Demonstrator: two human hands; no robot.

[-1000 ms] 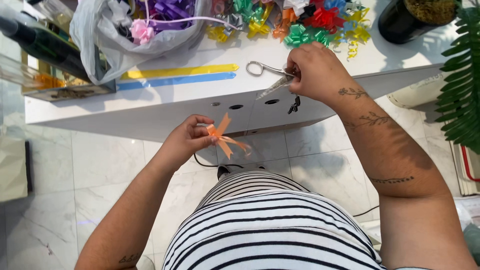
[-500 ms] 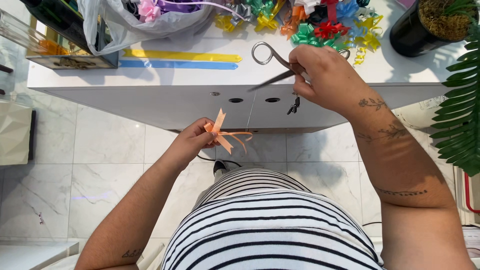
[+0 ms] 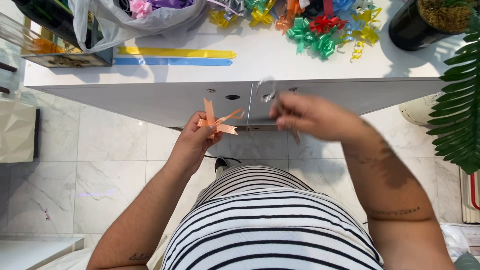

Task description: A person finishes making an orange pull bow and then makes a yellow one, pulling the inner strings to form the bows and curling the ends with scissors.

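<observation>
Left hand (image 3: 192, 145), centre frame, fingers pinched on orange ribbon bow (image 3: 216, 120). Right hand (image 3: 312, 117) just right of it, blurred, fingers closed around scissors (image 3: 267, 90); blades hard to make out. Beyond, white surface (image 3: 260, 65): yellow strip (image 3: 175, 52) and blue strip (image 3: 172, 62) upper left, pile of coloured bows (image 3: 320, 30) top centre, plastic bag (image 3: 125, 25) top left.

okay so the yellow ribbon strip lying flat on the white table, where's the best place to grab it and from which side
Probably its right-hand pointed end. The yellow ribbon strip lies flat and straight on the white table, with a blue strip close alongside on the near side, so a pinch at mid-length risks catching both. The right tip has bare table beyond it, so come from the right and lift that end with the fingertips.
</observation>
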